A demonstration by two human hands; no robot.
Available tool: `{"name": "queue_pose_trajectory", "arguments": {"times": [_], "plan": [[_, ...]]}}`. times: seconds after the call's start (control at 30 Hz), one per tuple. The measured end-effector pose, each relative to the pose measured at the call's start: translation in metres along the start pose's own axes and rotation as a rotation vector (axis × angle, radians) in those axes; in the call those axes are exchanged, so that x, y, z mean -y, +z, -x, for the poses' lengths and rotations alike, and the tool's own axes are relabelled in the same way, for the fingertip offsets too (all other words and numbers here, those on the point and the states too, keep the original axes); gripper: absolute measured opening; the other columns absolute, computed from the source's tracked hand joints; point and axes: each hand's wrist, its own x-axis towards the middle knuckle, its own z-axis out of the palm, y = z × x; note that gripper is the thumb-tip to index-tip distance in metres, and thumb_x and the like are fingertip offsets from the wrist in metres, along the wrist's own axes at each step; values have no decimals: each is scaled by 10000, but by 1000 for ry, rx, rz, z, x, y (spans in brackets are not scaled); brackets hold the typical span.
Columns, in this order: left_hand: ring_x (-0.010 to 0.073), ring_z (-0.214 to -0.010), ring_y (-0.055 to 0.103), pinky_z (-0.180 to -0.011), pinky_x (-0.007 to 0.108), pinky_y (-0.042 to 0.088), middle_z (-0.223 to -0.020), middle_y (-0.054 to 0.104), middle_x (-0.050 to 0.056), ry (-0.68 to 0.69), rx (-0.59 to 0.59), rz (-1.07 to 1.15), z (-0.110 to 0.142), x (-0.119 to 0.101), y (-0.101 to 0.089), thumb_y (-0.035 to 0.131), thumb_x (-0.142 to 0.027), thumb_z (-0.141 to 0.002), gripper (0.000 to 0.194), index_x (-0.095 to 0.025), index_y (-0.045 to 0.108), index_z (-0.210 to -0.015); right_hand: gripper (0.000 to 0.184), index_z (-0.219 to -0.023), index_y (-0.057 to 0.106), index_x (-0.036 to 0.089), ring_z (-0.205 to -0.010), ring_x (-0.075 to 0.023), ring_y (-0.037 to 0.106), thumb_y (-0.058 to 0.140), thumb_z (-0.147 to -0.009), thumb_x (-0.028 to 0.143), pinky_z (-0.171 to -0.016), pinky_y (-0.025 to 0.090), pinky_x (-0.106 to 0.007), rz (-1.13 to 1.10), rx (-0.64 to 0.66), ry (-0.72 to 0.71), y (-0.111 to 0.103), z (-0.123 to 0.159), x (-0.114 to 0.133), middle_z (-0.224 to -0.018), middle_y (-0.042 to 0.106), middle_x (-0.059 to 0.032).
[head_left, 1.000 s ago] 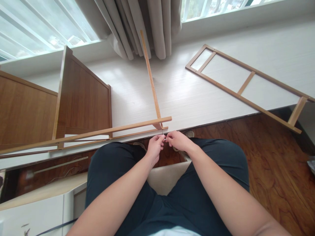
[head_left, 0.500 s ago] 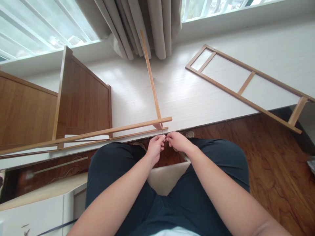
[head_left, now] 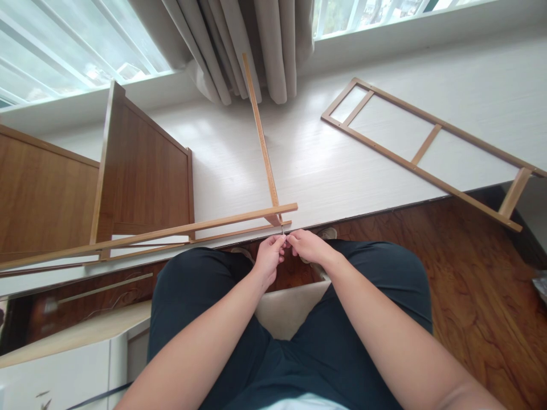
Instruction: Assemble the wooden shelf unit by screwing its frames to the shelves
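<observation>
Close together at the end of the wooden frame [head_left: 205,223], my left hand [head_left: 268,261] and my right hand [head_left: 308,245] are both closed in a pinch. Between their fingertips is a thin metal piece [head_left: 282,229], pointing at the frame's end; it is too small to tell whether it is a screw or a hex key. The frame lies along the front edge of the white surface. From that end, a narrow wooden panel [head_left: 261,136], seen edge-on, stretches back toward the curtain.
Brown wooden panels [head_left: 149,171] stand at the left on the white surface [head_left: 307,159]. A ladder-like wooden frame [head_left: 384,149] lies at the right, overhanging the edge. Grey curtains [head_left: 273,51] hang behind. A pale bin-like container [head_left: 284,310] is between my knees, above the wooden floor [head_left: 470,296].
Both hands stay at the same spot, with only slight finger movement around the metal piece. The view has shifted very little; the wooden parts look unmoved.
</observation>
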Motion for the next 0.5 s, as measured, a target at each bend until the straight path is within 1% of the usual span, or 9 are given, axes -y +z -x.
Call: {"name": "queue_pose_trajectory", "arguments": {"times": [0.13, 0.3, 0.4, 0.5], "plan": [[63, -550, 403, -451, 180, 277, -667, 556, -9, 21, -10, -33, 0, 1, -1, 863, -505, -585, 431, -155, 631, -684, 383, -815, 682, 158, -639, -119, 567, 401, -1024, 314, -592, 329, -224, 8, -1, 33, 1, 0, 1, -783, 708, -54], [65, -544, 405, -456, 183, 276, -650, 538, -19, 30, -15, -76, -1, 6, -2, 859, -469, -605, 389, -154, 658, -713, 294, -865, 706, 160, -642, -120, 576, 492, -993, 316, -599, 346, -220, 45, 14, 75, 1, 1, 2, -821, 720, -65], [66, -539, 401, -456, 188, 269, -650, 537, -19, 46, -15, -87, 0, 7, -1, 847, -466, -623, 374, -154, 668, -723, 273, -859, 704, 161, -635, -119, 579, 524, -980, 328, -593, 345, -218, 53, 12, 87, 0, 2, 2, -812, 719, -64], [70, -547, 402, -458, 190, 263, -653, 537, -17, 75, -16, -97, 0, 6, -1, 834, -464, -635, 360, -152, 686, -738, 297, -825, 697, 158, -616, -116, 566, 534, -972, 359, -581, 336, -220, 55, 10, 89, 0, 2, 1, -785, 711, -62]]}}
